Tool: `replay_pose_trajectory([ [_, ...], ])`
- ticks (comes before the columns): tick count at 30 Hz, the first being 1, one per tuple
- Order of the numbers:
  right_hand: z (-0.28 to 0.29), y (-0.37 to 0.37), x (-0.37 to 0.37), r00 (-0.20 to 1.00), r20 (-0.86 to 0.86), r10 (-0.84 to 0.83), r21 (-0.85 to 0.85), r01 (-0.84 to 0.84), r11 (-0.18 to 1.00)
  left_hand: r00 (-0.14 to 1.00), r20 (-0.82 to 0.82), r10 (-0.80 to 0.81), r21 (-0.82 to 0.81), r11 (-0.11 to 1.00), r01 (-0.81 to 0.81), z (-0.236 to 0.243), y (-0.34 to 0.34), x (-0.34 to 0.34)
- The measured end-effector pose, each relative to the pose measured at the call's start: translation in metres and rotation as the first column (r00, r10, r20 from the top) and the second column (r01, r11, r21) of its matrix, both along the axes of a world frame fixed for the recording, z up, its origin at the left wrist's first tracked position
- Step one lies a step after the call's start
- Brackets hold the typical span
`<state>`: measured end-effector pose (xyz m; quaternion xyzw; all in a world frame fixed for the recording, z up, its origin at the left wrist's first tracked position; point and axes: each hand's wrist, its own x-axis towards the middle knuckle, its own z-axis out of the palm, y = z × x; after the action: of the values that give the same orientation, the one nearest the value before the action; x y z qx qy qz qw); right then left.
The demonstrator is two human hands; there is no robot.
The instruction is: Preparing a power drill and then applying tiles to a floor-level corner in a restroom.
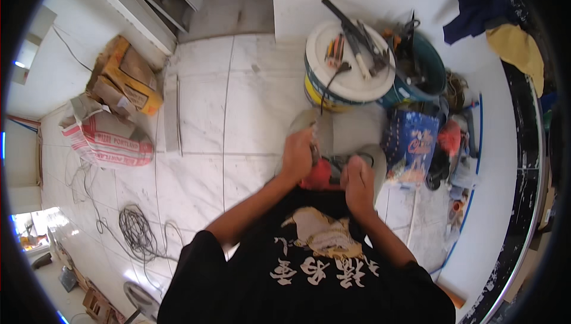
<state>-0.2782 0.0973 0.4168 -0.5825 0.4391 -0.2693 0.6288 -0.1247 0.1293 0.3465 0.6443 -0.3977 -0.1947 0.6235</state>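
Note:
Close to my body, a red and black object (318, 175), perhaps a power tool, sits between my two hands. My left hand (299, 156) is closed at its upper left side, with a small greyish part showing at the fingers. To its right, my right hand (358, 184) is closed in a fist, and what it grips is hidden. A dark cord (325, 95) with a plug-like end runs down from a white bucket lid (324, 77) toward my left hand. Blur hides the finer details.
Hand tools lie on the lid, beside a teal tub (437, 62) of gear. A blue printed bag (411, 142) stands at right. To the left are a red-striped cement bag (110, 139), a yellow-brown sack (128, 77), a long tile strip (172, 116) and a coiled cable (138, 230).

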Motion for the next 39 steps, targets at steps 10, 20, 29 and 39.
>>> replay_pose_trajectory([
  [10,-0.011,-0.048,0.030,0.860,-0.221,0.461,-0.716,-0.464,0.522,0.682,-0.648,-0.339,-0.006,0.898,0.441,0.025,-0.001,0.041],
  [20,-0.002,-0.077,0.035,0.791,-0.386,0.474,-0.870,-0.484,0.099,0.583,-0.744,-0.325,-0.005,0.877,0.481,0.016,-0.009,0.039],
  [29,-0.016,-0.097,0.053,0.785,-0.453,0.424,-0.890,-0.424,-0.166,0.633,-0.763,-0.129,0.102,0.943,0.316,0.027,-0.014,0.031],
  [39,-0.020,-0.100,0.060,0.747,-0.422,0.514,-0.901,-0.410,-0.144,0.596,-0.792,-0.133,0.136,0.913,0.385,0.036,-0.016,0.038],
])
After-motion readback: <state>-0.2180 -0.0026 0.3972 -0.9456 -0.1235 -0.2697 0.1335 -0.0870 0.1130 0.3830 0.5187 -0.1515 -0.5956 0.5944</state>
